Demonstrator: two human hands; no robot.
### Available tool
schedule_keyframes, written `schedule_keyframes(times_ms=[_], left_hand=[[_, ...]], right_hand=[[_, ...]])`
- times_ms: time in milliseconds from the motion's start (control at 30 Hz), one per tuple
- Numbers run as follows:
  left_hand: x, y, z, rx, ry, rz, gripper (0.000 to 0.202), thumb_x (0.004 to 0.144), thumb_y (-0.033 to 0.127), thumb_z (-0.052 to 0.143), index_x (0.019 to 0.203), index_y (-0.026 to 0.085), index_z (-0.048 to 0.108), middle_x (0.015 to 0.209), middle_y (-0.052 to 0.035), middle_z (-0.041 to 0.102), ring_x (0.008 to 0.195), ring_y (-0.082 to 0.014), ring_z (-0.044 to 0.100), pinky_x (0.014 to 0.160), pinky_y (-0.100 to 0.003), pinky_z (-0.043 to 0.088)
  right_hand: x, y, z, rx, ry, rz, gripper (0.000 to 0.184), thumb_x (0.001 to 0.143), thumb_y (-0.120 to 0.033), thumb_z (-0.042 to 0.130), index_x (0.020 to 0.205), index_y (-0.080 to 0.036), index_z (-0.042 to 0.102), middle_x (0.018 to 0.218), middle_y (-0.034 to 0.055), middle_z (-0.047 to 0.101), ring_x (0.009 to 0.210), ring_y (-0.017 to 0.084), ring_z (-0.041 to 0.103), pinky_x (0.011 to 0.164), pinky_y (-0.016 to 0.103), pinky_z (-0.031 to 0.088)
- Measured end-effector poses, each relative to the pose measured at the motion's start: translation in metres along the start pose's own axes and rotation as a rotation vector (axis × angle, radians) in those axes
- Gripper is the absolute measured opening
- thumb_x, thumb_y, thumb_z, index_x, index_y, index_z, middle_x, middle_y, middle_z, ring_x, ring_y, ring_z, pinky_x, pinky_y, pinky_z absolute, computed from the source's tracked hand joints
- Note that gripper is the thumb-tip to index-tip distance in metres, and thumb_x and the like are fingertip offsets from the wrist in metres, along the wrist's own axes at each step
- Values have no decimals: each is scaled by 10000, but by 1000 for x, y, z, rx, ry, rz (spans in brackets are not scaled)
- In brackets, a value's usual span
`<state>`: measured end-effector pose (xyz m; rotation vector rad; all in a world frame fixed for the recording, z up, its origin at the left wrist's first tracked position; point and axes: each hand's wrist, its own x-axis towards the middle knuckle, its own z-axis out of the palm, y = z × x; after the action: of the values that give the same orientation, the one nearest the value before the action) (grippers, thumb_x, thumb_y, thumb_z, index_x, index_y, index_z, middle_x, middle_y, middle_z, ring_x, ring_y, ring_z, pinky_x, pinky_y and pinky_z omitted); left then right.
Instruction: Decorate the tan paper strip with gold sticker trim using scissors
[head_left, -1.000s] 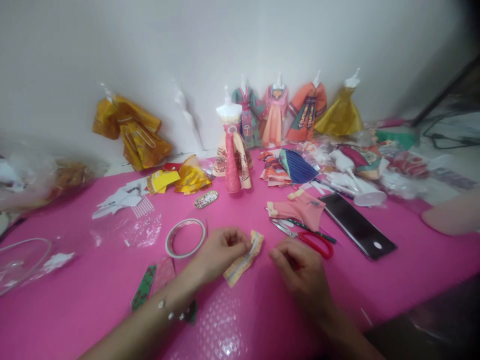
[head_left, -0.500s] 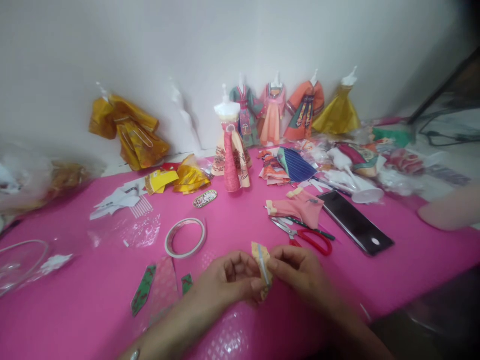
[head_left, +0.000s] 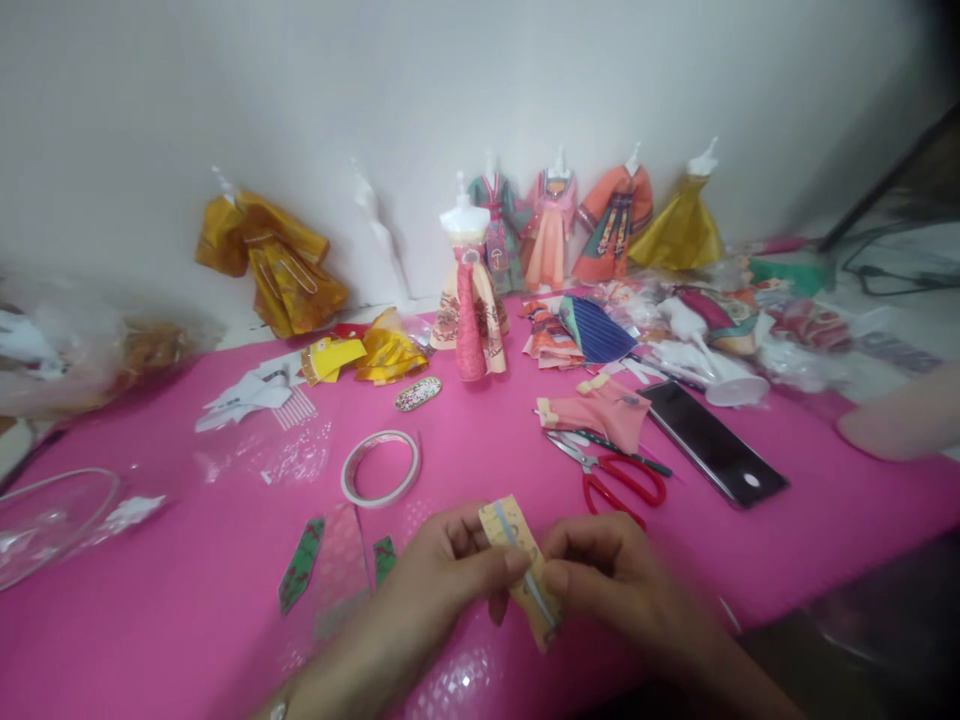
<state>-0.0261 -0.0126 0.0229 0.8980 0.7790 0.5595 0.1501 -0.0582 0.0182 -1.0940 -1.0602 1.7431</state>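
Observation:
A small yellow patterned strip of fabric (head_left: 507, 522) with a pale band along its length is held over the pink table. My left hand (head_left: 469, 565) pinches it from the left, thumb on its face. From the right, my right hand (head_left: 600, 572) closes thumb and fingers on its edge. Beyond my hands lie red-handled scissors (head_left: 626, 484) and a roll of tape (head_left: 381, 468). To the left are green fabric pieces (head_left: 301, 565) and a pink dotted strip (head_left: 343, 560). A doll form in a red and cream dress (head_left: 471, 300) stands upright farther back.
Several dressed doll forms (head_left: 553, 225) lean along the wall. A black phone (head_left: 716, 445) and a folded pink garment (head_left: 600, 408) lie at right. Plastic bags and white forms (head_left: 724, 375) crowd the back right. A clear bag (head_left: 67, 350) is at far left.
The yellow strip has been turned and opened flatter, showing more of its face. My left thumb now lies across it. The view has shifted slightly left.

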Motion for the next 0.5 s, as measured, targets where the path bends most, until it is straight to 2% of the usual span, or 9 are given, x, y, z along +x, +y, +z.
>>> schedule_keyframes(times_ms=[100, 233, 333, 433, 500], left_hand=[[-7, 3, 7, -49, 48, 21, 221, 712, 295, 835, 630, 141, 701, 580, 1, 638, 525, -97, 533, 525, -188, 420], [-10, 0, 7, -115, -69, 32, 180, 787, 299, 767, 718, 133, 754, 633, -19, 649, 603, -115, 563, 583, -198, 444], [-12, -4, 3, -78, -89, -32, 227, 733, 350, 791, 724, 127, 750, 656, -25, 649, 631, -137, 568, 595, -221, 444], [-15, -4, 4, 50, 10, -100, 205, 655, 307, 827, 644, 139, 710, 601, 3, 631, 593, -128, 540, 581, -223, 402], [-18, -1, 7, 96, 111, -121, 164, 656, 268, 800, 621, 149, 694, 585, 21, 618, 582, -120, 518, 580, -224, 380]], right_hand=[[2, 5, 0, -23, -17, -18, 318, 792, -442, 750, 698, -157, 645, 620, 24, 676, 571, 119, 606, 561, 230, 447], [1, 1, 4, -69, 5, 28, 323, 736, -374, 797, 629, -165, 575, 570, -21, 590, 535, 80, 493, 528, 199, 382], [-1, -2, 7, -95, -5, 62, 336, 735, -388, 793, 632, -170, 559, 591, -22, 584, 544, 78, 455, 511, 198, 338], [-2, 0, 8, -161, -5, 153, 388, 714, -451, 801, 633, -172, 545, 609, -13, 582, 562, 90, 453, 499, 205, 308], [-1, 3, 7, -220, -9, 189, 401, 713, -495, 790, 657, -169, 562, 617, -17, 554, 585, 99, 453, 510, 210, 307]])
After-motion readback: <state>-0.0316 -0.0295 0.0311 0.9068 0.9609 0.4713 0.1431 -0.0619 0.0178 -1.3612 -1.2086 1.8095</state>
